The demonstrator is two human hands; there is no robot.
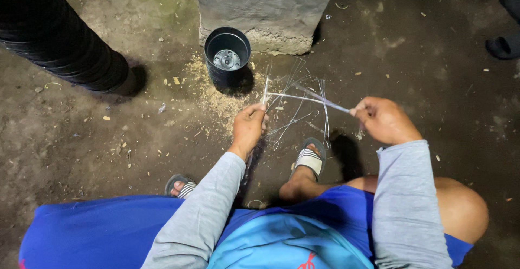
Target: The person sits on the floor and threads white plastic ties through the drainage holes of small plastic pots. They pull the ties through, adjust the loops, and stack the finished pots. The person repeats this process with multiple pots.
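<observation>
There is one view only, from a camera on the person's head. It looks steeply down and a little forward over the lap onto the dirt floor (422,58). The person's own sleeves and knees fill the near edge, very close to the lens. The left hand (248,128) and right hand (383,120) sit near the middle of the picture. Farther off, the view reaches a black cup (227,58) and a concrete block (265,6) at the far edge. A black ribbed pipe (54,36) crosses the far left corner.
</observation>
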